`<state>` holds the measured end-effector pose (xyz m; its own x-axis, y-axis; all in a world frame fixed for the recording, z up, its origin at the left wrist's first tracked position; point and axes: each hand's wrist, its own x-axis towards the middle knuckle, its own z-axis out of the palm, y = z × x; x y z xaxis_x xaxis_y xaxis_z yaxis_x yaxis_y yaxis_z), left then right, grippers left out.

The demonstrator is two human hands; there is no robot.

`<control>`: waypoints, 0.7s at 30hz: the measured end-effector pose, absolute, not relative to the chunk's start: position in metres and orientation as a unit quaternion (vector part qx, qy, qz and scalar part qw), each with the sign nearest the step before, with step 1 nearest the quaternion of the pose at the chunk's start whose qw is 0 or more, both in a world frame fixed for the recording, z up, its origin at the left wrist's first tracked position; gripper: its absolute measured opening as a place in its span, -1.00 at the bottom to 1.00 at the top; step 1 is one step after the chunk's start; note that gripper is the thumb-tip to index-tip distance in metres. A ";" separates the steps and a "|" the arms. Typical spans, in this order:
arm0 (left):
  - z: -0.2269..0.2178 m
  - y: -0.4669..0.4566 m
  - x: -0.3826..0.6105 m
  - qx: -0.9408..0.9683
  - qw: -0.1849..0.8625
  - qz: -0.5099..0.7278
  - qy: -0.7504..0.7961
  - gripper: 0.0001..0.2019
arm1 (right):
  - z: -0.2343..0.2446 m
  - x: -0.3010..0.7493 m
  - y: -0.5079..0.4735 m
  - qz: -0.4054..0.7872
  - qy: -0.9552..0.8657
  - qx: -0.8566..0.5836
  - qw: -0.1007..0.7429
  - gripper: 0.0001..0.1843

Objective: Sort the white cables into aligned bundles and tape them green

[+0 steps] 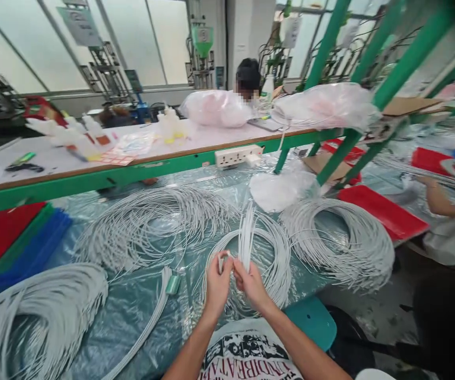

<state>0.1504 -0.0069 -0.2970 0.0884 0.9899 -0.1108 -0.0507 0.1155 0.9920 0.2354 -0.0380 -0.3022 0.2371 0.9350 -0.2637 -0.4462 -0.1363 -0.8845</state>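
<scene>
My right hand point(252, 284) is closed around the upright end of a bundle of thin white cables point(246, 232). Close beside it, my left hand point(217, 284) has its thumb and finger pinched together. Something small and pale shows at those fingertips, too small to name. Both hands are over a coil of white cable point(282, 253) lying on the plastic-covered table. To the left, a loose strand bundle point(150, 324) ends near a small green roll or block point(173, 285).
Large cable coils lie at the left front point(73, 295), behind point(132, 221) and right point(370, 243). Red, green and blue trays point(9, 237) stand at the left. A shelf with a green edge point(164, 171) and a power strip point(237, 157) crosses behind. Another person's arm point(445, 203) is at right.
</scene>
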 end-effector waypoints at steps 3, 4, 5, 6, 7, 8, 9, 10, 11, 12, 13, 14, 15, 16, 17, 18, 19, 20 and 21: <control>-0.301 -0.012 0.152 0.466 0.610 0.436 0.470 -0.50 | -0.304 0.234 -0.040 0.562 -0.268 -0.488 0.612 -0.48; -0.302 -0.013 0.152 0.462 0.619 0.431 0.466 -0.48 | -0.305 0.233 -0.041 0.559 -0.278 -0.489 0.610 -0.49; -0.302 -0.013 0.151 0.459 0.623 0.429 0.466 -0.46 | -0.306 0.232 -0.042 0.556 -0.287 -0.491 0.606 -0.50; -0.302 -0.013 0.150 0.458 0.622 0.429 0.468 -0.45 | -0.307 0.231 -0.043 0.554 -0.293 -0.495 0.602 -0.50; -0.302 -0.013 0.149 0.462 0.619 0.427 0.470 -0.45 | -0.308 0.230 -0.044 0.552 -0.297 -0.499 0.598 -0.49; -0.301 -0.012 0.148 0.471 0.613 0.424 0.471 -0.45 | -0.310 0.230 -0.045 0.551 -0.300 -0.503 0.595 -0.48; -0.300 -0.011 0.147 0.484 0.607 0.420 0.470 -0.46 | -0.311 0.229 -0.046 0.549 -0.301 -0.507 0.593 -0.45; -0.299 -0.011 0.145 0.497 0.600 0.416 0.469 -0.46 | -0.311 0.229 -0.046 0.545 -0.302 -0.510 0.593 -0.43; -0.298 -0.011 0.144 0.510 0.593 0.411 0.468 -0.45 | -0.312 0.229 -0.046 0.540 -0.303 -0.515 0.593 -0.43; -0.296 -0.011 0.144 0.520 0.586 0.408 0.468 -0.45 | -0.312 0.228 -0.047 0.534 -0.304 -0.519 0.594 -0.43; -0.295 -0.011 0.144 0.526 0.579 0.409 0.471 -0.45 | -0.312 0.228 -0.047 0.526 -0.306 -0.524 0.595 -0.45; -0.294 -0.012 0.144 0.529 0.571 0.410 0.475 -0.45 | -0.312 0.228 -0.047 0.521 -0.310 -0.528 0.595 -0.47; -0.294 -0.013 0.144 0.531 0.565 0.411 0.479 -0.45 | -0.311 0.228 -0.048 0.515 -0.318 -0.531 0.593 -0.48; -0.293 -0.014 0.145 0.532 0.564 0.408 0.482 -0.44 | -0.310 0.228 -0.048 0.511 -0.330 -0.533 0.588 -0.47; -0.293 -0.015 0.146 0.531 0.568 0.401 0.484 -0.43 | -0.310 0.228 -0.049 0.506 -0.343 -0.535 0.583 -0.44; -0.294 -0.017 0.147 0.529 0.574 0.394 0.485 -0.42 | -0.309 0.229 -0.049 0.500 -0.354 -0.538 0.579 -0.42; -0.294 -0.018 0.147 0.524 0.580 0.389 0.488 -0.41 | -0.308 0.230 -0.049 0.491 -0.356 -0.543 0.580 -0.43; -0.294 -0.019 0.148 0.517 0.581 0.391 0.492 -0.40 | -0.308 0.231 -0.049 0.482 -0.349 -0.549 0.587 -0.45; -0.295 -0.020 0.148 0.509 0.575 0.402 0.499 -0.41 | -0.307 0.233 -0.049 0.476 -0.331 -0.553 0.598 -0.48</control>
<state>0.1478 -0.0200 -0.2949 0.1783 0.9700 -0.1654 0.0459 0.1597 0.9861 0.2328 -0.0489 -0.3070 0.3279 0.9357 -0.1304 -0.2028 -0.0651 -0.9771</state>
